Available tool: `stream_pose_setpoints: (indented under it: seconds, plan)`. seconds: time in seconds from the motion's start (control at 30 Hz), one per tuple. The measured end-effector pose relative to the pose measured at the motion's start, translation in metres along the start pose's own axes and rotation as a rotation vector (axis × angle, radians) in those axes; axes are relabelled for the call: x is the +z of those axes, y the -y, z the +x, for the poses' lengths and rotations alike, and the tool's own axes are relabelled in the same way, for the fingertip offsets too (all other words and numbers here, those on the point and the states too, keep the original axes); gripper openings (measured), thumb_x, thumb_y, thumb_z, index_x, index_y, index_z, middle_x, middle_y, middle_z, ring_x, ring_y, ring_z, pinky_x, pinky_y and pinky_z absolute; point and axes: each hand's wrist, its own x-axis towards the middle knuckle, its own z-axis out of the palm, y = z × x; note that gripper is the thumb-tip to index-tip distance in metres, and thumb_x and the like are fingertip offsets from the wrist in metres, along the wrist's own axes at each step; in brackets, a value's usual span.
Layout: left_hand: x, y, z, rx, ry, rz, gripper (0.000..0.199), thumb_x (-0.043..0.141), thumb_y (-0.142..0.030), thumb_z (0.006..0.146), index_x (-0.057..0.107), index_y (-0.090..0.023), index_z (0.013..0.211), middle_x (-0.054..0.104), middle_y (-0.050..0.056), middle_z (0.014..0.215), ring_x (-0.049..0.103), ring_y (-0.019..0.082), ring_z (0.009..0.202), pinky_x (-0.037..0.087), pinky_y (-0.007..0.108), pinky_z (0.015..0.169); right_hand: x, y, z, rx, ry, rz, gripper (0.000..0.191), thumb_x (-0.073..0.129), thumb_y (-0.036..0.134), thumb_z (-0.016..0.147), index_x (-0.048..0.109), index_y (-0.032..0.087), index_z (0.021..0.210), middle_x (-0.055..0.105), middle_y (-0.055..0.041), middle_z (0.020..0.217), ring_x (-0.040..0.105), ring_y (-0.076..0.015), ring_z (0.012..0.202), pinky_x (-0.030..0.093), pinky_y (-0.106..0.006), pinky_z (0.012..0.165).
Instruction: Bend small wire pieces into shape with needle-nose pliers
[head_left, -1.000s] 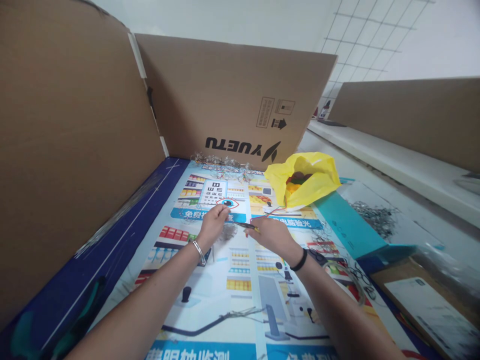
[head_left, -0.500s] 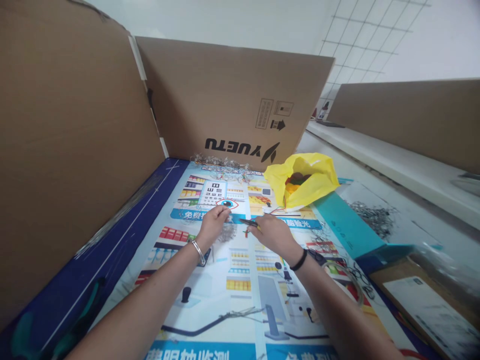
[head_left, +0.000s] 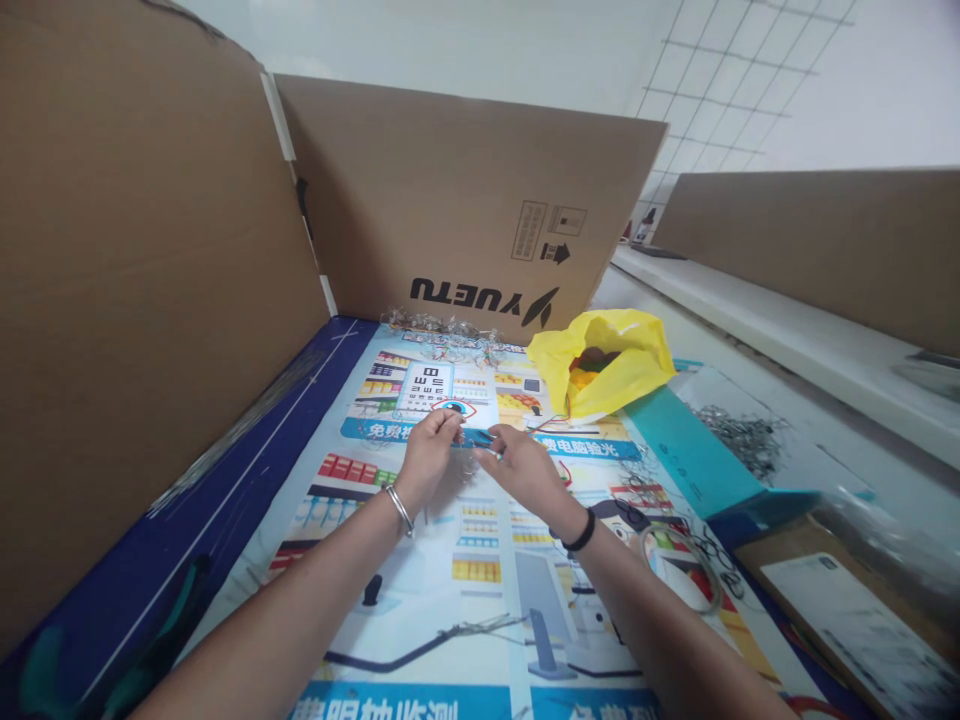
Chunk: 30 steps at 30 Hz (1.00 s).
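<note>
"Nearest, the right hand (head_left: pixel 521 468) grasps a slim dark tool (head_left: pixel 484 437), its tip between both hands!"
"And the left hand (head_left: pixel 429 452)?"
"Fingertips pinched together; on what, too blurred to tell."
"Farther out?"
"Yellow bag (head_left: pixel 615 392) gaping open, wire tangles (head_left: pixel 450 328), then the upright cardboard panel (head_left: pixel 450 190)!"

Your left hand (head_left: pixel 424 460) and right hand (head_left: pixel 529 475) nearly meet over a printed sheet (head_left: pixel 427 575); what their fingers (head_left: pixel 448 424) hold is too small to tell. A yellow bag (head_left: pixel 634 375) gapes open near the cardboard panel (head_left: pixel 427 190).
</note>
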Motion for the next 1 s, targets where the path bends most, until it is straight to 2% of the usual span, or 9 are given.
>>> stream_pose_setpoints:
  seconds: [0.07,0.13,0.33,0.5,0.63,1.0]
  plan:
    - [0.002,-0.004,-0.004,0.003,-0.011,-0.016,0.022,0.045,-0.036,0.078,0.053,-0.018,0.068,0.052,-0.002,0.061,0.048,0.011,0.061,0.038,0.022,0.061,0.009,0.006,-0.001,0.085,0.048,0.141,0.047,0.054,0.048,0.074,0.047,0.019,0.109,0.062,-0.0010,0.080,0.056,-0.0147,0.069,0.036,-0.023,0.059]
    - [0.005,-0.007,-0.008,-0.005,-0.028,-0.034,0.022,0.046,-0.035,0.078,0.054,-0.017,0.070,0.051,-0.002,0.062,0.048,0.011,0.061,0.038,0.022,0.061,0.018,0.009,0.000,0.136,0.033,0.222,0.040,0.057,0.042,0.071,0.048,0.019,0.103,0.061,0.0015,0.072,0.055,-0.0132,0.062,0.033,-0.022,0.055]
    - [0.011,-0.005,-0.013,0.029,-0.001,0.002,0.022,0.044,-0.035,0.081,0.055,-0.018,0.073,0.054,-0.001,0.067,0.050,0.012,0.067,0.039,0.023,0.065,0.029,0.008,0.003,0.171,-0.053,0.254,0.020,0.050,0.024,0.070,0.048,0.021,0.090,0.054,0.0046,0.061,0.049,-0.0110,0.055,0.029,-0.020,0.050]
    - [0.010,-0.004,-0.013,0.158,-0.001,0.151,0.020,0.045,-0.030,0.080,0.060,-0.018,0.075,0.059,0.002,0.080,0.053,0.015,0.081,0.040,0.026,0.076,0.028,0.006,0.003,0.191,-0.078,0.211,0.016,0.046,0.021,0.070,0.050,0.019,0.086,0.054,0.0021,0.065,0.049,-0.0122,0.059,0.028,-0.021,0.052]
    - [0.008,-0.007,-0.013,0.228,0.031,0.213,0.022,0.043,-0.029,0.082,0.060,-0.019,0.073,0.059,0.002,0.081,0.053,0.015,0.083,0.039,0.026,0.079,0.029,0.005,0.003,0.200,-0.073,0.200,0.017,0.043,0.019,0.072,0.050,0.018,0.087,0.059,-0.0012,0.074,0.052,-0.0134,0.065,0.028,-0.021,0.054]
    - [0.006,-0.001,-0.008,0.075,0.039,0.174,0.020,0.047,-0.032,0.078,0.061,-0.019,0.074,0.062,0.000,0.077,0.054,0.015,0.076,0.040,0.024,0.070,0.028,0.001,0.006,0.275,-0.048,0.041,0.014,0.050,0.029,0.073,0.053,0.021,0.083,0.061,-0.0010,0.072,0.054,-0.0152,0.066,0.025,-0.022,0.051]
